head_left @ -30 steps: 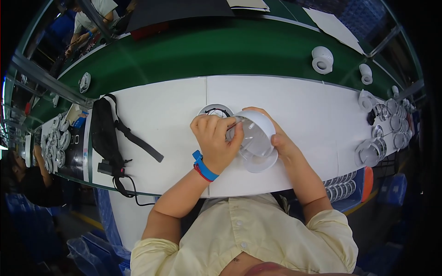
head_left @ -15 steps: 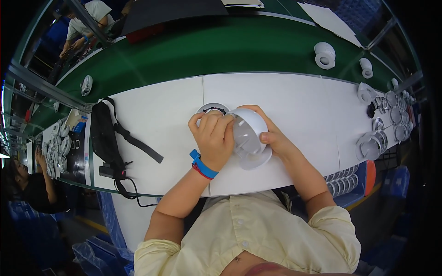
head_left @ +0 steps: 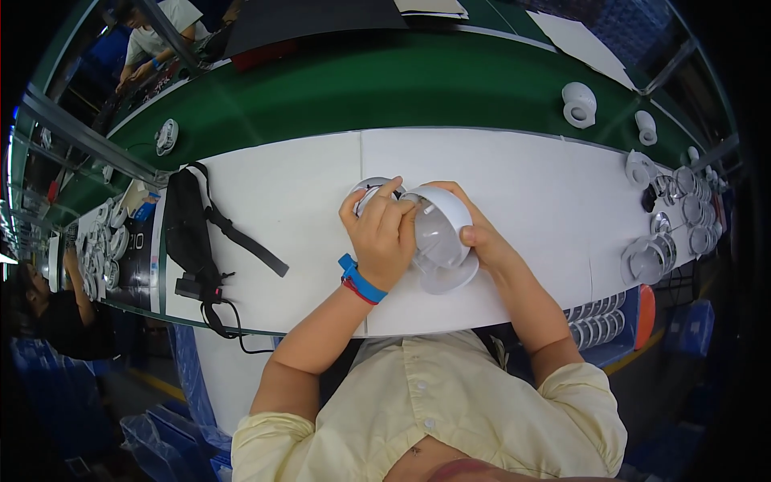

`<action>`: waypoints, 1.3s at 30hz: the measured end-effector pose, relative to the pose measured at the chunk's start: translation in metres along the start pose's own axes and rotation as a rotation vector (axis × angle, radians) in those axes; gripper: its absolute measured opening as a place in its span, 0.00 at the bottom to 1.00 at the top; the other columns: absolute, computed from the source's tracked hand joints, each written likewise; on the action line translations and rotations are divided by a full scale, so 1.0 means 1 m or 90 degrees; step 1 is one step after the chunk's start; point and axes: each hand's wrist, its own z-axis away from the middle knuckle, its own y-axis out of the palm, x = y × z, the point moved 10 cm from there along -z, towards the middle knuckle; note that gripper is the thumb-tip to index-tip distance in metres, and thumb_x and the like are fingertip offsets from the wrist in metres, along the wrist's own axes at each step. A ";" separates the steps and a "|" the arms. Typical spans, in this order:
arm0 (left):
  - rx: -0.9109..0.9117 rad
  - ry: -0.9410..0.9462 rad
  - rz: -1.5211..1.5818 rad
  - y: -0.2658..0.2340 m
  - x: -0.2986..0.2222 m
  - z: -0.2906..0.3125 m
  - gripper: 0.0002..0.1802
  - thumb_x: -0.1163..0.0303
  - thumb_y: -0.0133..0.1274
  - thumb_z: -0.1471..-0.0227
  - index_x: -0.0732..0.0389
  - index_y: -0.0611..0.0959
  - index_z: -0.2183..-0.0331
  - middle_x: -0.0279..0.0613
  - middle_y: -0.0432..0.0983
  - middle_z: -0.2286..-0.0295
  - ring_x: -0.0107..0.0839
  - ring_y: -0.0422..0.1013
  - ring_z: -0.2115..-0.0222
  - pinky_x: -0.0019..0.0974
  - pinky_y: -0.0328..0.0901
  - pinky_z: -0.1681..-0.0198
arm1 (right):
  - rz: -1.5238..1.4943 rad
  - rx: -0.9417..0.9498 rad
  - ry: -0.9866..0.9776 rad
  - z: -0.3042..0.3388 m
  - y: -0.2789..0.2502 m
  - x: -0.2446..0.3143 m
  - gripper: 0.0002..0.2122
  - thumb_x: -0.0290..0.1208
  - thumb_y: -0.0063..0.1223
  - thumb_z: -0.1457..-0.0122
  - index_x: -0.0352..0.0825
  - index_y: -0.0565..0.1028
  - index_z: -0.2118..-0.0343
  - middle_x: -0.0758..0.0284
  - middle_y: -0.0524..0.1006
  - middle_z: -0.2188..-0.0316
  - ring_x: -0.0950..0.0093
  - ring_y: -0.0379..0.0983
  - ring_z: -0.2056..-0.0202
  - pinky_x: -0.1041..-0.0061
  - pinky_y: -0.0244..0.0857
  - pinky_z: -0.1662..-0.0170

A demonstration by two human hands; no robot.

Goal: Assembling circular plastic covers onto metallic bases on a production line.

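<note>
My right hand (head_left: 482, 233) is closed round the far right side of a white bowl-shaped housing (head_left: 455, 205), thumb on its rim. The housing is tipped, its pale hollow inside facing my left hand (head_left: 384, 234). That hand's thumb and some fingers are bent together at the housing's left edge, with the index finger raised. Whatever they pinch is hidden. Behind its fingers lies a round white part (head_left: 363, 189) with a dark strand across it, partly covered. Below the housing a translucent white round cover (head_left: 454, 281) rests on the white table (head_left: 522, 193).
A black strap bag (head_left: 186, 229) with a cable lies left. Stacked clear rings and round parts (head_left: 646, 261) stand at the right edge, above a blue bin (head_left: 618, 341) of rings. White housings (head_left: 579, 104) sit on the green belt (head_left: 337, 88). Co-workers (head_left: 157, 40) are at far left.
My left index finger has lifted away from the others, and the left hand has turned slightly. My right hand keeps its hold on the housing. The whole view has shifted a little.
</note>
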 end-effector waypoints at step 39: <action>0.188 -0.429 0.215 -0.019 0.114 0.029 0.19 0.73 0.54 0.44 0.62 0.75 0.50 0.46 0.71 0.52 0.34 0.72 0.59 0.35 0.68 0.61 | 0.210 -0.134 -0.036 0.012 -0.039 0.028 0.42 0.52 0.61 0.58 0.38 0.61 0.39 0.61 0.68 0.46 0.67 0.64 0.44 0.69 0.60 0.42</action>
